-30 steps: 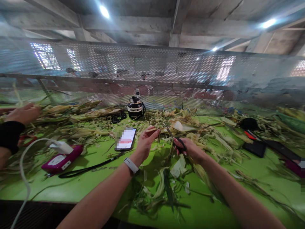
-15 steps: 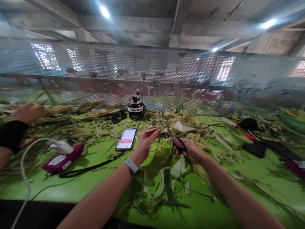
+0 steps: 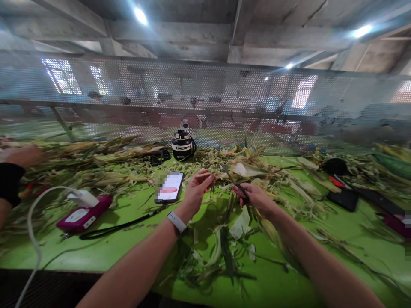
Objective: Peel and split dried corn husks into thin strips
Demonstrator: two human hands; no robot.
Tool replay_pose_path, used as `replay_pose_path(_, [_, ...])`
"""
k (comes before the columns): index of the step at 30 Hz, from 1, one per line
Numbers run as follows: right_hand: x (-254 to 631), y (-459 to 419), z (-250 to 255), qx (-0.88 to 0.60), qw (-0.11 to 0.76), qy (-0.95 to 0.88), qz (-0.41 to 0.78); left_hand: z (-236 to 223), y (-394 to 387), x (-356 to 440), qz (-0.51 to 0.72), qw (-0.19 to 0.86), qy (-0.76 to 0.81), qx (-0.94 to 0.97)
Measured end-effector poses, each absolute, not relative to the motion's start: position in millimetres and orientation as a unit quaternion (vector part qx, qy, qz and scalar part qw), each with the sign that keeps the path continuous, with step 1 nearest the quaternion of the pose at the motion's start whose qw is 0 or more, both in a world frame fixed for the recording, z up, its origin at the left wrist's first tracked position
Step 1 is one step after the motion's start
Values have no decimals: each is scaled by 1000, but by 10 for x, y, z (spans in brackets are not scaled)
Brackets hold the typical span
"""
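Observation:
My left hand [image 3: 195,191] is closed in a pinch over the green table [image 3: 128,252], with a thin strip of dry corn husk [image 3: 205,174] at its fingertips. My right hand [image 3: 253,196] is wrapped round the dark handles of a pair of scissors [image 3: 243,193]. The blades point up and left toward the fingers of my left hand, a short gap away. Cut husk scraps [image 3: 221,252] and a dark green leaf strip [image 3: 227,254] lie on the table below both hands. Behind them spreads a heap of shredded husks [image 3: 218,160].
A phone [image 3: 170,187] lies left of my left hand, beside a purple power bank [image 3: 85,214] with a white plug and cable. A black jug [image 3: 182,145] stands at the back before a perforated metal screen [image 3: 205,94]. Another person's hand [image 3: 24,155] is among husks at far left.
The scissors have turned slightly in my right hand, which has shifted a little. My left hand stays nearly still. The other person's hand at far left has moved further left.

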State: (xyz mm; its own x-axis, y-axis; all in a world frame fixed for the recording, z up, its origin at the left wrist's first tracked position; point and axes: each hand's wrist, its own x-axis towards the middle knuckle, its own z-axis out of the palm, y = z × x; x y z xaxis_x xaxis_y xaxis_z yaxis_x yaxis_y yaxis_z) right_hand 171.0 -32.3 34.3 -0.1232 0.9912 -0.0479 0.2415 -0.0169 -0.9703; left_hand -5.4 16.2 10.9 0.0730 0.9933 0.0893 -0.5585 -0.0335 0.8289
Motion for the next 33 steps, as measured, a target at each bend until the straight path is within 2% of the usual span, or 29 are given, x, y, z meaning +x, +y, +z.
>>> replay_pose_path(13, [1735, -312, 289, -496, 415, -595, 477, 93, 172, -102, 600, 639, 291, 383])
replay_pose_path(28, [1724, -344, 268, -463, 266, -688, 491, 18, 232, -88, 610, 682, 216, 340])
replay_pose_path(33, [1625, -393, 191, -421, 264, -693, 523, 4, 204, -54, 603, 719, 182, 292])
